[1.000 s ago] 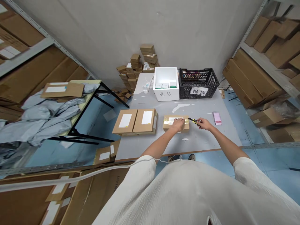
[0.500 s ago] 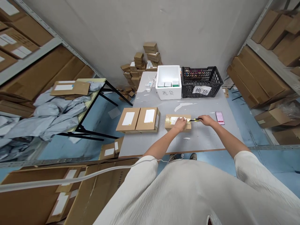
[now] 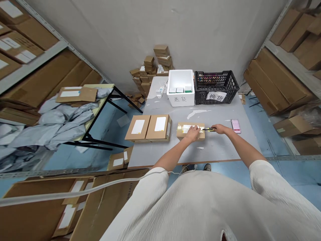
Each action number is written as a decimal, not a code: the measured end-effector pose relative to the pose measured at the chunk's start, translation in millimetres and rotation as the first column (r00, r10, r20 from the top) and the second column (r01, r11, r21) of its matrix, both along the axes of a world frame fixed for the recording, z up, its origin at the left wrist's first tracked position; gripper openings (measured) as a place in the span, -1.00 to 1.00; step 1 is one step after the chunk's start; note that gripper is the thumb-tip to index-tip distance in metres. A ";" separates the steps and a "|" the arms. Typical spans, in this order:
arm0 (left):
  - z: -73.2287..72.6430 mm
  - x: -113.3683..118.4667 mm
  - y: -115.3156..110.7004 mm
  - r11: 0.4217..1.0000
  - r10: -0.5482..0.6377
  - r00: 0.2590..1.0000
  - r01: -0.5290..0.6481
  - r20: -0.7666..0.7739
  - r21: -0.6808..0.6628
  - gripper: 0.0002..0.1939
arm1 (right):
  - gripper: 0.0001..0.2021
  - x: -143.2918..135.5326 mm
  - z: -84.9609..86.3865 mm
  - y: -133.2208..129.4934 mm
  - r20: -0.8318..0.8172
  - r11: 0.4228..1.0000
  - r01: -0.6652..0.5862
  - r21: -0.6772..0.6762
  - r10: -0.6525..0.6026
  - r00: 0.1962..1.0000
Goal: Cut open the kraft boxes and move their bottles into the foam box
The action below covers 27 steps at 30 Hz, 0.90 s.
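A small cardboard box (image 3: 180, 134) with a white label and shiny clear tape lies on the grey table. My left hand (image 3: 193, 133) rests on the right part of its top, palm down with fingers laid over the tape. From the right, my right hand (image 3: 219, 129) is closed around a black and yellow utility knife (image 3: 209, 129). The knife points left, its tip at the box's right end; the blade itself is too small to make out. To the right of that hand, a pink-screened phone (image 3: 235, 126) lies on the table.
Two larger labelled boxes (image 3: 158, 129) sit left on the table (image 3: 150, 155). Behind stand a white foam bin (image 3: 180, 99) holding small boxes and a black crate (image 3: 217, 86). Grey mailer bags (image 3: 60, 120) cover a side table. A white cable (image 3: 112, 182) crosses low on the left.
The view has shifted very slightly. Both hands, the knife and the small box keep nearly the same places.
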State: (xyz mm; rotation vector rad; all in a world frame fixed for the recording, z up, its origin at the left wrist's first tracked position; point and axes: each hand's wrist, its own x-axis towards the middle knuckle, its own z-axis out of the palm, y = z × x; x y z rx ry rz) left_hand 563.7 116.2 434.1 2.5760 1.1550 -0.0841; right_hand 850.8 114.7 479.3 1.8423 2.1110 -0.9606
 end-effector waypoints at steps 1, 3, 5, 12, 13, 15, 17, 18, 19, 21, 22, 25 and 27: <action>-0.6 -0.3 -0.2 1.000 -0.004 1.000 0.004 0.003 0.003 -0.35 | -0.66 1.4 2.0 -1.0 -0.015 1.000 0.004 -0.026 -0.004 1.000; -0.6 -1.1 -1.0 1.000 -0.006 1.000 0.006 0.012 0.011 -0.35 | -0.67 4.8 4.7 -3.0 -0.047 0.998 0.013 -0.060 -0.015 0.999; 0.8 -1.8 -2.3 1.000 -0.005 1.000 0.005 0.015 0.015 -0.35 | -0.70 8.7 4.7 -5.3 -0.090 0.996 0.035 -0.085 -0.043 0.995; 6.3 0.7 -2.7 0.999 0.014 1.000 -0.013 -0.014 0.029 -0.26 | -0.65 7.1 -15.0 -20.2 -0.280 0.968 0.119 -0.221 -0.180 0.943; 5.7 1.2 -1.9 1.000 0.016 1.000 -0.015 -0.018 0.028 -0.25 | -0.65 4.6 -17.9 -22.3 -0.305 0.968 0.138 -0.212 -0.200 0.931; 3.1 1.4 -0.2 1.000 0.010 1.000 -0.010 -0.021 0.019 -0.25 | -0.68 0.7 -21.5 -25.4 -0.338 0.963 0.193 -0.189 -0.248 0.908; -0.4 0.4 1.1 1.000 0.008 1.000 -0.008 -0.004 0.007 -0.25 | -0.73 0.3 -21.6 -27.6 -0.359 0.948 0.263 -0.181 -0.313 0.879; -2.0 -0.6 1.6 1.000 0.012 1.000 -0.012 0.014 0.000 -0.23 | -0.75 1.5 -20.5 -28.8 -0.373 0.935 0.302 -0.185 -0.351 0.859; -3.3 -1.7 2.0 1.000 0.020 0.999 -0.020 0.035 -0.006 -0.19 | -0.76 3.4 -18.8 -30.3 -0.394 0.921 0.338 -0.194 -0.389 0.833; -4.1 -4.1 3.1 0.999 0.048 0.995 -0.047 0.090 -0.023 -0.08 | -0.77 8.2 -14.9 -35.3 -0.454 0.895 0.393 -0.211 -0.446 0.771; -3.6 -5.3 4.0 0.997 0.067 0.991 -0.064 0.119 -0.033 -0.05 | -0.76 10.4 -13.2 -38.8 -0.484 0.888 0.409 -0.213 -0.459 0.745; 0.8 -7.4 9.0 0.991 0.133 0.971 -0.129 0.198 -0.034 -0.24 | -0.73 13.9 -10.7 -52.0 -0.523 0.890 0.433 -0.144 -0.440 0.730; 4.5 -7.2 13.7 0.985 0.171 0.958 -0.174 0.229 -0.009 -0.43 | -0.69 13.0 -11.2 -61.0 -0.501 0.903 0.427 -0.052 -0.393 0.771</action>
